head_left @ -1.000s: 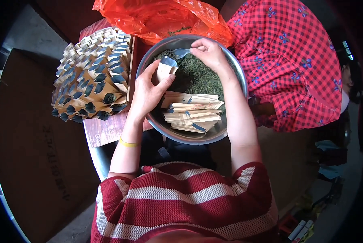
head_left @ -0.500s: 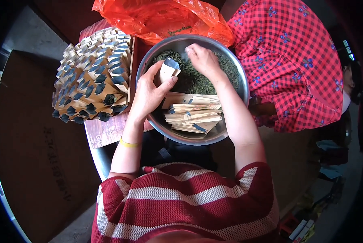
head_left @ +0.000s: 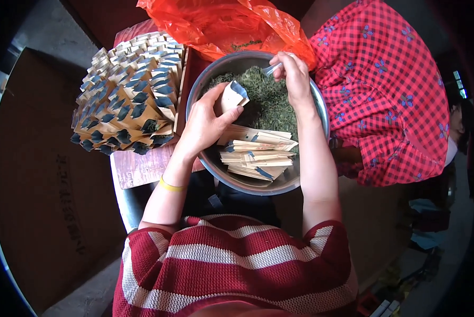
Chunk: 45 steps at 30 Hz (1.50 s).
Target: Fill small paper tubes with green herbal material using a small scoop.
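Pinched upright between thumb and fingers of my left hand point(head_left: 208, 120) is a small paper packet point(head_left: 233, 100) with a dark-lined open mouth. My right hand point(head_left: 295, 79) grips a small, shiny spoon point(head_left: 271, 69), its end showing just over the leaves; the handle is mostly hidden by my fingers. Both hands are over a wide metal basin point(head_left: 327, 127). Dark green dried leaves point(head_left: 271, 108) heap up in its far part. Flat paper packets point(head_left: 258, 157) lie stacked in its near part, below my left hand.
Left of the basin, a box is crammed with upright paper packets point(head_left: 123, 100), some showing leaves. A red plastic bag point(head_left: 231, 26) with some leaves lies behind the basin. At the right sits another person in a checked red garment point(head_left: 385, 100). A worn board point(head_left: 142, 168) lies under the box.
My right hand has turned and moved right, bringing the spoon into clearer view. My left hand keeps hold of the packet. The whole view has shifted slightly.
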Each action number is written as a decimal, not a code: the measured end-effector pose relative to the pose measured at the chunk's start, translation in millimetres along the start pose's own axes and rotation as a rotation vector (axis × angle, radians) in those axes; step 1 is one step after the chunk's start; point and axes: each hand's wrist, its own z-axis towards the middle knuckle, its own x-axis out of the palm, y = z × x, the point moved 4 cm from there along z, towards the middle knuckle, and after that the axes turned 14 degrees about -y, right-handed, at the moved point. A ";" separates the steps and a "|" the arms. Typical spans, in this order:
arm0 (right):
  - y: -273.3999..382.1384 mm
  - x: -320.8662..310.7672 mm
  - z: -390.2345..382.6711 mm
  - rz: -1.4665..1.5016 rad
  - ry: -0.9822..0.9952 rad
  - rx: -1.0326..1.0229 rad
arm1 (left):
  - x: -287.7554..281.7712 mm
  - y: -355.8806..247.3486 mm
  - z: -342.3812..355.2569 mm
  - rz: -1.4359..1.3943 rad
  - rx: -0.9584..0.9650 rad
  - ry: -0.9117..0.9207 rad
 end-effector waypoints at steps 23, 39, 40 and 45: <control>58.9 9.3 -33.6 -0.548 -0.119 -0.775 | 1.4 1.8 0.1 0.064 0.042 0.010; -31.7 2.4 9.3 -0.435 0.047 -0.001 | 1.0 13.6 1.7 -0.024 0.038 -0.044; -23.6 3.4 7.8 -0.335 0.017 0.003 | -2.3 10.3 1.4 0.002 0.066 -0.048; 15.9 0.6 -7.6 -0.052 -0.041 -0.121 | -0.2 9.5 0.5 0.064 0.108 -0.039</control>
